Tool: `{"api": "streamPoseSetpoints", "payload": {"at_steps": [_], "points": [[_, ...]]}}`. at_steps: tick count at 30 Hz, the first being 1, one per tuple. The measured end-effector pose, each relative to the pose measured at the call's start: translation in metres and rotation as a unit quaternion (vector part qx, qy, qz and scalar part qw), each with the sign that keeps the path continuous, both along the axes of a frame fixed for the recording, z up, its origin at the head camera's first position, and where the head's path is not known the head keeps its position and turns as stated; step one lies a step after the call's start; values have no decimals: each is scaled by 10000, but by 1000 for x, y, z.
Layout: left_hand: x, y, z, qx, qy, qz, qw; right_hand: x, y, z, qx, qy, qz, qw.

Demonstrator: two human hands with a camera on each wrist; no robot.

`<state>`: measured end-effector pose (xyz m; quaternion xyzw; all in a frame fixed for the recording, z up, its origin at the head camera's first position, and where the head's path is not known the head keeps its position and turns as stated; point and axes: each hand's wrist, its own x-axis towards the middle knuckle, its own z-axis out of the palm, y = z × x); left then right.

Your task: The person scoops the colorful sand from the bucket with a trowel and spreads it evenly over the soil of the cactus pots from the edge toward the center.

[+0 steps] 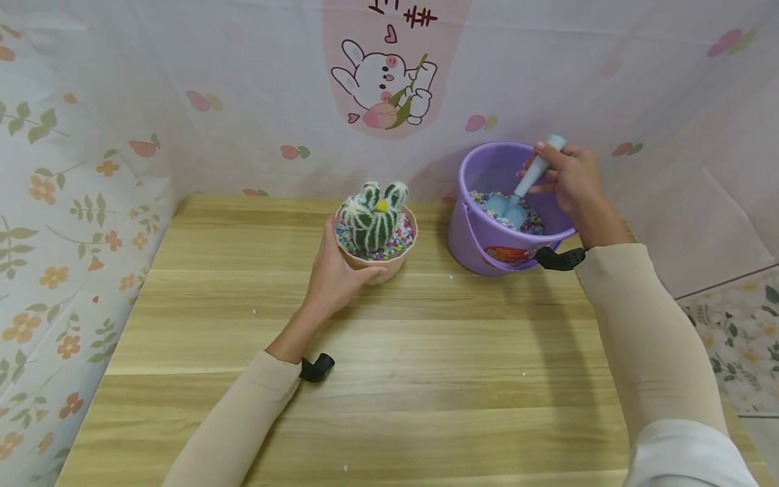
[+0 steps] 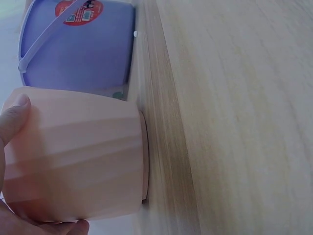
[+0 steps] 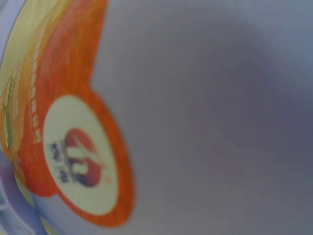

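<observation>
Gripping the pale blue toy shovel (image 1: 522, 195) by its handle, the person's right hand (image 1: 572, 177) hovers over the purple bucket (image 1: 481, 243) at about 2 o'clock on the wooden tabletop (image 1: 426, 352), fingers curled round the handle near its upper end while the blade dips into the coloured gravel (image 1: 535, 220) that lies inside the bucket. The left hand (image 1: 338, 269) curls round the pink flowerpot (image 1: 389, 265), which stands on the tabletop just left of the bucket, at roughly 12 o'clock from the person; the thumb lies along the near rim and the palm cups the left wall. In the pot sits a plush green cactus (image 1: 372, 218) with white stripes and a small yellow tuft on top, ringed by more multicoloured gravel. The left wrist view shows the pot's ribbed side (image 2: 78, 156) with a thumb tip (image 2: 14, 115) pressed on it, its base on the tabletop (image 2: 234, 122), and the bucket (image 2: 83, 54) close behind it, apart from the pot by a narrow gap. The right wrist view is filled by the bucket's purple wall (image 3: 215, 112) and an orange and yellow label (image 3: 73, 156), blurred at that closeness. Both arms wear beige sleeves (image 1: 645, 338). A few stray grains lie scattered on the tabletop. Behind stands a cloth backdrop (image 1: 243, 81) printed with a cartoon rabbit (image 1: 383, 84).
</observation>
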<state>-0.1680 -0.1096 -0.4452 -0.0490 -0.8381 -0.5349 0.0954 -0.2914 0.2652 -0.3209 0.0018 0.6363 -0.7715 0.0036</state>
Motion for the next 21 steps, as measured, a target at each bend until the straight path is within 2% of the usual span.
{"api": "streamPoseSetpoints", "payload": {"at_steps": [12, 21], "points": [[0, 0, 1, 57, 45, -52, 10000, -1, 4, 0, -434, -310, -167, 9984], [1, 0, 0, 78, 26, -32, 10000, -3, 6, 3, -1128, -675, -388, 9906]]}}
